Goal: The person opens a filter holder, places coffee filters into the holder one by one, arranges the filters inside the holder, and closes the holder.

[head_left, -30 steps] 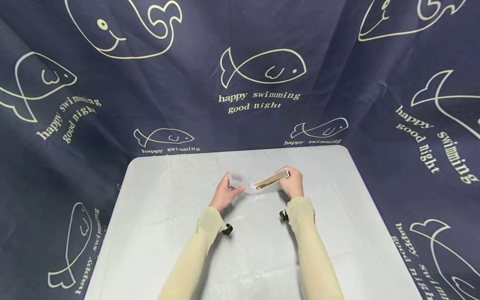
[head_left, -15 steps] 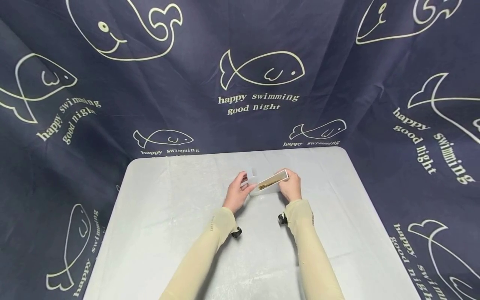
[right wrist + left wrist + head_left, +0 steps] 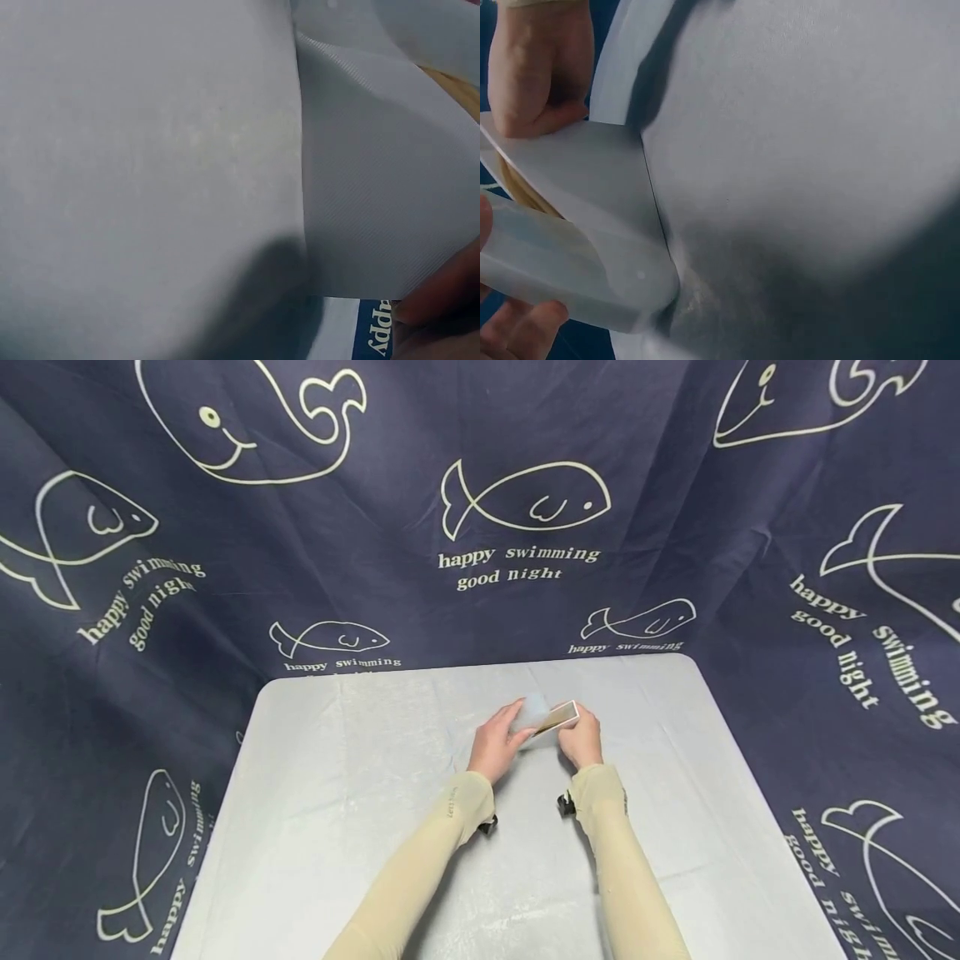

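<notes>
My right hand (image 3: 582, 740) grips one end of a narrow white box (image 3: 573, 715) above the table. The box's long side is open, and something golden-brown (image 3: 526, 187) shows inside; its kind is unclear. My left hand (image 3: 497, 743) holds a translucent, pale bluish flap or sheet (image 3: 533, 708) between thumb and fingers. In the left wrist view that sheet curves round the box's near end and lies partly over the opening. The right wrist view has the ribbed white side (image 3: 375, 172) of the box, with my right fingers at its lower corner. Whether the sheet is attached is hidden.
A pale grey-white covered table (image 3: 337, 760) extends beneath both hands. Dark blue cloth (image 3: 525, 627) printed with fish and lettering hangs behind it and at both sides. Each sleeve cuff carries a small black device (image 3: 566, 804).
My left hand has moved right toward my right hand, bending the translucent sheet over the box's opening. Less of the opening shows now. My right hand and the box have stayed nearly still.
</notes>
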{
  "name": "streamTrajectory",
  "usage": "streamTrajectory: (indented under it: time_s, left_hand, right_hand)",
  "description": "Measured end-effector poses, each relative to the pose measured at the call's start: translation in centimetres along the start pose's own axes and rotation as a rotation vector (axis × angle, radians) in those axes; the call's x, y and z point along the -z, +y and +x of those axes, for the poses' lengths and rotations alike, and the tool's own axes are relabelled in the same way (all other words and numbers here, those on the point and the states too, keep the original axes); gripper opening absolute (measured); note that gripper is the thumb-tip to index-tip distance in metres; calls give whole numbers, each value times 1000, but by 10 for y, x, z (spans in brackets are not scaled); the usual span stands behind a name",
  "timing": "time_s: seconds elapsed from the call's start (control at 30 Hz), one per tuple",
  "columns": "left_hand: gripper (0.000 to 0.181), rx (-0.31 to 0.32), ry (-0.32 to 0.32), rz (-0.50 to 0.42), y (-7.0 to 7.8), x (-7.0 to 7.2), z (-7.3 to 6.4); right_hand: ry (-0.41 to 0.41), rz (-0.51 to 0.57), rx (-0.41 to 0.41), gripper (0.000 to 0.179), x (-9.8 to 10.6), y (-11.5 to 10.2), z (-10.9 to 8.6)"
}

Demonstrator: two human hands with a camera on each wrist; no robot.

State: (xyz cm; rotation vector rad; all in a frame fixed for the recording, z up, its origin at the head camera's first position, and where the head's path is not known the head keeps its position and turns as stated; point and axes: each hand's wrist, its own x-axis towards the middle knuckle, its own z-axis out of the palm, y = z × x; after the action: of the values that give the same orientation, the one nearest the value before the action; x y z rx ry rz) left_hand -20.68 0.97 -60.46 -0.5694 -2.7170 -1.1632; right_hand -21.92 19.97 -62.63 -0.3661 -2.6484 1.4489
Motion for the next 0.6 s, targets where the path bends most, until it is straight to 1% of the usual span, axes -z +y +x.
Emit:
streamTrajectory:
  time_s: [0.13, 0.37, 0.5, 0.6]
  left_hand:
    - [59, -48, 5, 81, 4, -5, 5]
    - [58, -90, -13, 209, 15, -17, 10]
    - [58, -94, -6, 274, 18, -22, 11]
    - [58, -86, 13, 291, 20, -25, 11]
  right_hand:
    - [-16, -11, 3, 56, 1, 0, -1]
    - [-15, -63, 65, 54, 5, 3, 0]
    - [-33, -70, 85, 57, 5, 5, 1]
    - [-50, -71, 93, 57, 6, 4, 0]
